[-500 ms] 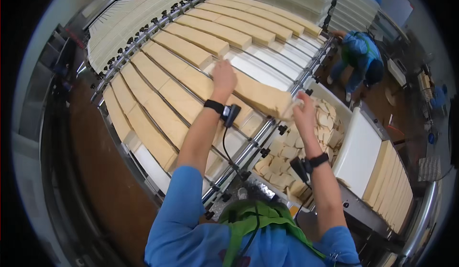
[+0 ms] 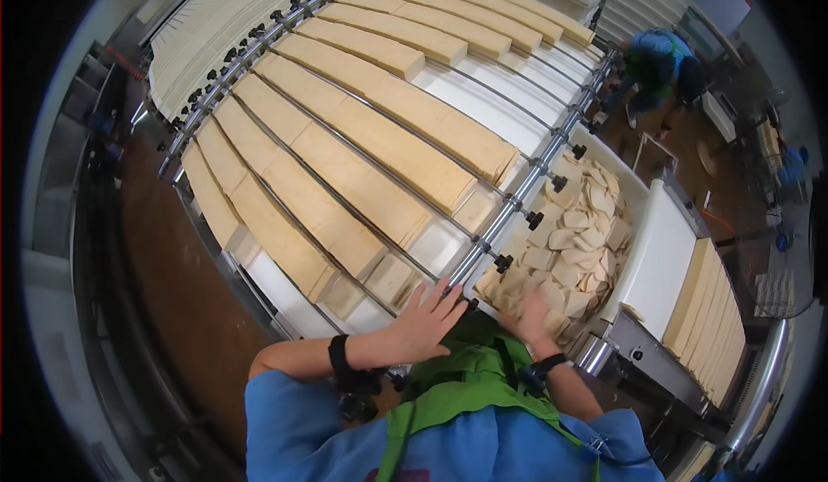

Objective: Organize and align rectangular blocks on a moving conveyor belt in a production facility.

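Long cream-yellow blocks (image 2: 405,115) lie side by side in lanes between thin metal rods on a white-topped table. Over the table's near corner, my left hand (image 2: 423,322) is open, its fingers spread beside the steel end rail (image 2: 461,268), holding nothing. To its right, my right hand (image 2: 528,316) is smeared by motion at the near edge of a white tub; its fingers cannot be made out. The tub holds a heap of thin, pale, curved trimmings (image 2: 578,245).
Black knobs (image 2: 535,220) stick out along the end rail. A white work surface (image 2: 651,262) with more long blocks (image 2: 703,327) stands at the right. A co-worker in blue (image 2: 660,68) bends down at the far right. Stacked white trays (image 2: 642,16) stand at the back.
The block both hands were handling now lies straight in its lane, let go. My hands have drawn back towards my body, and the co-worker has bent lower.
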`<state>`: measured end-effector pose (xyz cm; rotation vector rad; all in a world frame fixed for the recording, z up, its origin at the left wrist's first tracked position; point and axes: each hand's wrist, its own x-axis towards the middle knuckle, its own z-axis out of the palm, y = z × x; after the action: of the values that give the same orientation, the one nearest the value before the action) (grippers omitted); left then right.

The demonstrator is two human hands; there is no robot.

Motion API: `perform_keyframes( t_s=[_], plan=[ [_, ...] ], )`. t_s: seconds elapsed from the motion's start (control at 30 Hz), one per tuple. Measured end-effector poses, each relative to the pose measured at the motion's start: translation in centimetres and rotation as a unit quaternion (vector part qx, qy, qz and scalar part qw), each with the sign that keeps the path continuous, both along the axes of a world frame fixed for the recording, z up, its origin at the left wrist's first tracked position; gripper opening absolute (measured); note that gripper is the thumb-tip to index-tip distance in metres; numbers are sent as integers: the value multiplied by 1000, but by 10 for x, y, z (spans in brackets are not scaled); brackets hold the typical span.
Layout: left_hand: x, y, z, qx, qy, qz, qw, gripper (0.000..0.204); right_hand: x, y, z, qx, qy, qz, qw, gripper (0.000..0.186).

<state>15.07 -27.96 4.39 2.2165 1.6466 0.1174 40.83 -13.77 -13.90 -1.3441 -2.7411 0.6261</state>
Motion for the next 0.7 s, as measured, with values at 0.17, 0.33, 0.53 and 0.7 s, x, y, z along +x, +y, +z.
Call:
perform_keyframes(
  t_s=[0.17, 0.33, 0.53, 0.7],
  plan=[
    [8, -11, -7, -1, -31, 51, 998, 81, 0, -12, -70, 38, -13, 182, 983, 39],
    [16, -18, -14, 5, -60, 86, 994, 77, -17, 15, -61, 50, -40, 138, 988, 18],
    [15, -13, -16, 20, -47, 94, 994, 74, -27, 89, -55, 66, -106, 51, 991, 15],
    [26, -15, -24, 38, -88, 107, 990, 71, -23, 169, -53, 127, -108, -21, 986, 27]
  ],
)
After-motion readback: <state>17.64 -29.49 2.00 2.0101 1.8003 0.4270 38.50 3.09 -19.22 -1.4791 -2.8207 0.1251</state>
